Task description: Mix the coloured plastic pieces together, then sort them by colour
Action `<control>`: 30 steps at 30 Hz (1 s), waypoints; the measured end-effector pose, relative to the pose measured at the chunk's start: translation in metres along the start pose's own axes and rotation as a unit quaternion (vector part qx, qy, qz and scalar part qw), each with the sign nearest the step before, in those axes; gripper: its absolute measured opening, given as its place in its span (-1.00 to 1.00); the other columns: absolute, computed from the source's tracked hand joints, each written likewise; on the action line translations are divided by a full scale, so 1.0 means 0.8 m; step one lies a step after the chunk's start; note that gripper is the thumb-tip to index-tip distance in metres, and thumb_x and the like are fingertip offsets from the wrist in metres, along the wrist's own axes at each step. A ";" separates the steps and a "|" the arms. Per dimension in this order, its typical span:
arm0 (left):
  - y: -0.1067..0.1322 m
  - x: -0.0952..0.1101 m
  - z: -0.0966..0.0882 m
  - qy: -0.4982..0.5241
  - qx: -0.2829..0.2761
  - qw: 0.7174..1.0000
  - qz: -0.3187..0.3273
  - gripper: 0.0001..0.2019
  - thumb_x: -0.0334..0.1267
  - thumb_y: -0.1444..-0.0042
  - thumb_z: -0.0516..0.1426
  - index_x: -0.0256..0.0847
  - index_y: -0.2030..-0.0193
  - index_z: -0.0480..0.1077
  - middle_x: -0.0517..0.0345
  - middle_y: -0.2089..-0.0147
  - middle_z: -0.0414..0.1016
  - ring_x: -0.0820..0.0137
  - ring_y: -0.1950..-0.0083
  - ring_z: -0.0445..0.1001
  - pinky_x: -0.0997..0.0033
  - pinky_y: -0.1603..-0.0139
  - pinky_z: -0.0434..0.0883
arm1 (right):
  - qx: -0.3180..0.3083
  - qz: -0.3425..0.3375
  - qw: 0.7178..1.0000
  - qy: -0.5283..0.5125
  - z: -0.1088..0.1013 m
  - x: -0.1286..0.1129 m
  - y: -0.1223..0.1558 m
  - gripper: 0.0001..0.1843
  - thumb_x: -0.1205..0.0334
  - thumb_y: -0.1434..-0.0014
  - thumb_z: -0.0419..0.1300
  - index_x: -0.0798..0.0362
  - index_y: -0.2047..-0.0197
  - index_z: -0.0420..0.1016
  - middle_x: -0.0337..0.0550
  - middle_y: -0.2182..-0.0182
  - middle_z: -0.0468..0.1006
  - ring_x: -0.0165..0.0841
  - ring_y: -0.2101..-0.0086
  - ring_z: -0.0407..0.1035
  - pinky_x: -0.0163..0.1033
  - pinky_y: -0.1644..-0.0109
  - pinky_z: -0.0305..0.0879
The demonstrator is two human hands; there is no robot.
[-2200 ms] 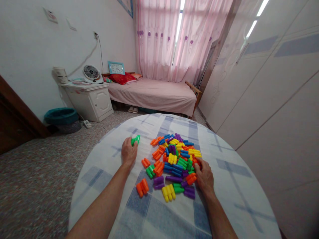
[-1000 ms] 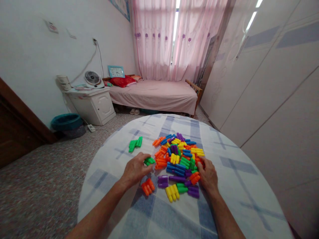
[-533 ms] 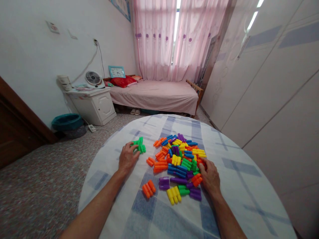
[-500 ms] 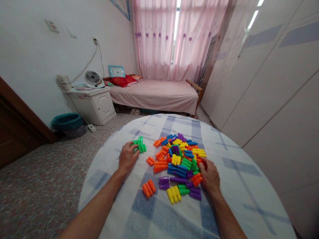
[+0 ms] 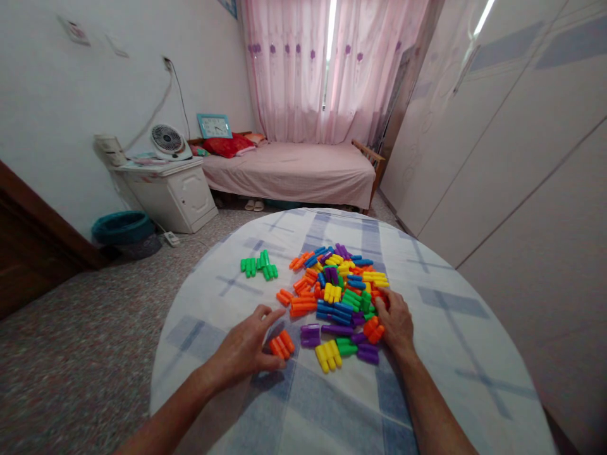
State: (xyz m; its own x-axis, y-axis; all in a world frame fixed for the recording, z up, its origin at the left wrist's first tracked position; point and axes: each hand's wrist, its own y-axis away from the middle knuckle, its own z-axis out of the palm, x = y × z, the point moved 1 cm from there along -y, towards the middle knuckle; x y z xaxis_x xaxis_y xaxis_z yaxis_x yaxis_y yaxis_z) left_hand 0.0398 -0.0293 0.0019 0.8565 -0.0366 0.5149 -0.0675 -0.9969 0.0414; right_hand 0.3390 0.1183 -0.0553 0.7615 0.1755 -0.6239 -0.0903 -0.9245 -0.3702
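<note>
My left hand point(image 5: 251, 344) is open beside a single orange plastic building block point(image 5: 282, 344), its thumb and index finger spread on either side of it. Whether the fingertips touch the block is unclear. A heap of ribbed plastic blocks point(image 5: 332, 294) in orange, yellow, blue, green and purple lies in the middle of the table. My right hand point(image 5: 397, 321) rests at the heap's right edge, thumb and fingers apart, with some fingertips hidden among the pieces. Several green blocks point(image 5: 258, 265) sit in a separate group to the left. A yellow block point(image 5: 328, 356) lies at the near edge of the heap.
The round table point(image 5: 455, 341) wears a white and blue checked cloth. Behind it stand a pink-covered bed point(image 5: 289, 167) and a white cabinet point(image 5: 184, 196) with a small fan point(image 5: 168, 140). A tall wardrobe point(image 5: 512, 145) lines the right side, and a teal bin point(image 5: 124, 229) stands on the floor.
My left hand has let go of the green blocks and moved nearer, down to the lone orange block. My right hand stays at the heap's right edge. The camera view has shifted slightly.
</note>
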 end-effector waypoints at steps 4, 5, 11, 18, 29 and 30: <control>-0.009 0.008 0.034 0.033 0.051 0.998 -0.017 -0.23 -0.26 0.13 0.21 -0.04 -0.29 0.12 0.00 -0.17 0.21 0.26 -0.05 0.40 0.32 -0.06 0.35 | 0.000 -0.007 1.000 -0.003 0.001 0.002 0.000 -0.54 0.05 -0.16 -0.12 0.09 0.04 0.41 -0.01 0.11 0.46 -0.23 0.10 0.31 -0.10 -0.01 0.19; -0.017 0.008 0.039 0.047 0.069 0.996 -0.019 -0.23 -0.28 0.11 0.19 -0.05 -0.30 0.09 -0.01 -0.17 0.20 0.27 -0.07 0.38 0.32 -0.08 0.34 | 0.001 -0.008 1.000 -0.003 0.001 0.002 0.000 -0.54 0.05 -0.16 -0.12 0.09 0.04 0.41 -0.01 0.11 0.46 -0.23 0.10 0.31 -0.09 -0.01 0.19; -0.065 0.018 0.042 0.062 0.099 0.993 -0.008 -0.33 -0.28 0.08 0.17 -0.14 -0.24 0.17 -0.05 -0.21 0.16 0.26 -0.14 0.34 0.32 -0.14 0.31 | 0.007 -0.010 1.000 -0.008 0.003 0.004 0.000 -0.56 0.06 -0.17 -0.13 0.08 0.04 0.40 -0.01 0.10 0.46 -0.22 0.09 0.31 -0.09 -0.03 0.19; -0.085 0.032 0.038 0.063 0.113 0.992 -0.016 -0.59 -0.25 0.03 0.13 -0.18 -0.03 0.33 0.06 0.03 0.38 0.32 0.07 0.45 0.34 0.03 0.38 | 0.013 -0.010 1.000 -0.010 0.007 0.006 0.001 -0.60 0.08 -0.18 -0.10 0.04 0.06 0.40 -0.05 0.09 0.47 -0.23 0.09 0.31 -0.10 -0.04 0.17; -0.115 0.065 0.017 0.139 0.201 0.969 0.035 -0.60 -0.20 0.01 0.16 -0.17 -0.02 0.35 0.06 0.00 0.43 0.31 0.03 0.44 0.29 0.02 0.41 | 0.008 -0.009 1.000 -0.007 0.008 0.007 0.001 -0.62 0.11 -0.19 -0.10 0.05 0.05 0.39 -0.06 0.09 0.47 -0.23 0.09 0.31 -0.11 -0.01 0.18; -0.123 0.073 0.018 0.142 0.200 0.969 0.041 -0.59 -0.21 0.02 0.16 -0.18 -0.02 0.35 0.05 0.00 0.44 0.30 0.02 0.43 0.27 0.00 0.40 | 0.009 -0.010 1.000 -0.010 0.008 0.007 0.001 -0.62 0.10 -0.19 -0.10 0.04 0.06 0.39 -0.06 0.09 0.47 -0.23 0.08 0.32 -0.11 -0.01 0.18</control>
State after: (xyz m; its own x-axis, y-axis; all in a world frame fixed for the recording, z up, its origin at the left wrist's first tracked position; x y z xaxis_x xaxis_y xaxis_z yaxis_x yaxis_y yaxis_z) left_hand 0.1042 0.0660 0.0157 0.6781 -0.1528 0.7190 0.1233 -0.9406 -0.3162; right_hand 0.3390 0.1207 -0.0634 0.7509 0.2006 -0.6292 -0.0868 -0.9145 -0.3952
